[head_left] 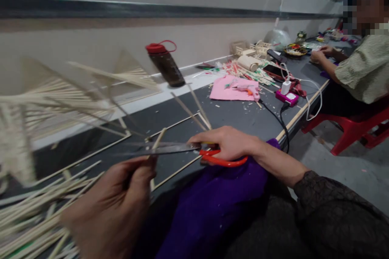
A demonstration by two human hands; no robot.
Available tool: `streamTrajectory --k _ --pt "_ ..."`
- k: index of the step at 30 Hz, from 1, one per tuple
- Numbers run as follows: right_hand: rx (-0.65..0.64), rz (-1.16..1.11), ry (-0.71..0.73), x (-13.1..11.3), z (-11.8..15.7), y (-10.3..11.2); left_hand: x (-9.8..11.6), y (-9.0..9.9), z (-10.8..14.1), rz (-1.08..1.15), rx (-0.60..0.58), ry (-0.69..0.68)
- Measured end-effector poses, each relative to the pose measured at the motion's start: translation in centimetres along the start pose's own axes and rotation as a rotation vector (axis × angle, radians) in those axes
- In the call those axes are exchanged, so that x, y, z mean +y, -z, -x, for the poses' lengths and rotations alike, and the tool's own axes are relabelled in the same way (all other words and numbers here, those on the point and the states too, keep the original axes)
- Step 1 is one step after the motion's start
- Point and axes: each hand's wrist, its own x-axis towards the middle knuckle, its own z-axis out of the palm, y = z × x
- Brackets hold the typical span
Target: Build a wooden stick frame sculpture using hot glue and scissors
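Observation:
My right hand is closed round the red-orange handles of a pair of scissors, whose blades point left. A short pale wooden stick stands up between the blades. Its lower end is pinched in my left hand, thumb against fingers, just below the scissors. Behind and under the hands, a thin stick frame lies on the dark grey table. Two slanted sticks rise beyond my right hand, their lower ends partly hidden.
Loose sticks pile at lower left, near blurred stick structures. A red-lidded bottle stands by the wall. A pink glue gun rests on a pink cloth; its cable passes a magenta power strip. Another person sits at right.

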Motion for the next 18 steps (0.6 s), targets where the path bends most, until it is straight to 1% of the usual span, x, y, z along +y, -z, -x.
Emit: streamTrajectory --k 3,6,7,11,14,16,18 --pt "0.043 -0.006 0.001 -0.1 0.4 -0.2 0.7 -0.3 0.5 -0.098 0.026 -0.153" --pt "0.077 0.006 0.007 -0.3 0.7 -0.2 1.1 -0.6 0.9 -0.115 -0.003 -0.282" --pt "0.083 0.015 0.008 -0.3 0.8 -0.2 1.3 -0.6 1.0 -0.114 0.024 -0.307" --pt "0.101 0.028 0.027 -0.4 1.0 -0.4 1.8 -0.7 1.5 -0.132 -0.011 -0.271" --pt "0.116 0.002 0.052 -0.2 1.0 -0.5 2.2 -0.6 1.6 -0.08 -0.03 -0.223" --pt "0.125 -0.013 0.069 0.0 0.9 -0.6 2.6 -0.3 1.5 -0.01 -0.064 -0.155" --pt "0.13 -0.016 0.084 0.1 0.9 -0.6 3.0 0.0 1.5 0.086 -0.121 -0.046"
